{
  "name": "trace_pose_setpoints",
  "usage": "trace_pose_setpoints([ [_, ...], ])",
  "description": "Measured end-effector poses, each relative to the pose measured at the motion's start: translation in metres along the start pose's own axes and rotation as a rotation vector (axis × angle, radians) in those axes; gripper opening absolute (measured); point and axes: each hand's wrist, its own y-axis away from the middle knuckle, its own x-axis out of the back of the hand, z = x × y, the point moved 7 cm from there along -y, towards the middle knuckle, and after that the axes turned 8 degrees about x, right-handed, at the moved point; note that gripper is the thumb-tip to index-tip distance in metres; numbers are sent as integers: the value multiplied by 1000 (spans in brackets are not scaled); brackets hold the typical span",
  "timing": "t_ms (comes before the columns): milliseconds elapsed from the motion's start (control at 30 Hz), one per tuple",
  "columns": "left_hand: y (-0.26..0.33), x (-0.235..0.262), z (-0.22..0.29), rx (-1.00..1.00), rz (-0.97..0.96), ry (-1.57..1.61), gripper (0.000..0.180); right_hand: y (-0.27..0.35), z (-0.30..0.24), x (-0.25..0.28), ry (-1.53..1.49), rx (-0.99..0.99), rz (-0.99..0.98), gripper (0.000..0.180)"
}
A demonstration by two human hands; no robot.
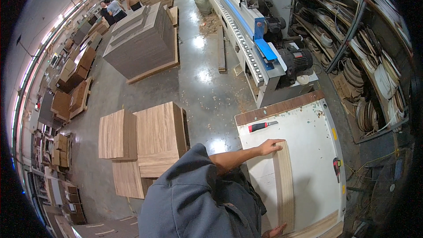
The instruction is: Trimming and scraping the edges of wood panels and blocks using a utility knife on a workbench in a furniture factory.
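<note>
A stack of narrow wood-grain boards (285,185) lies lengthwise on a white-topped worktable (315,150). My left hand (269,147) grips its far end, thumb and fingers around the corner. At the near end, my right hand (276,230) holds the boards' edge; the picture's lower rim cuts off part of it. Beyond my left hand lies a knife-like tool with a red and black handle (257,127). A red and black tape measure (337,166) sits by the table's right edge. More wood-grain boards (324,227) lie across the near end of the table.
Left of me stand stacked wood-grain panels (161,128), with a taller panel stack (143,44) on a pallet behind. A long machine with a blue guard (265,49) stands beyond the table. Shelves of coiled edging (352,70) line the right. Several people work far left.
</note>
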Motion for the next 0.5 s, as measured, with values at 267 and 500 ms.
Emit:
trace_pose_setpoints([
  [267, 3, 9, 28, -72, -55, -192, 80, -12, 29, 1, 11, 8, -24, 55],
  [500, 33, -85, 104, -721, -353, -793, 107, -17, 34, 12, 9, 25, -38, 65],
])
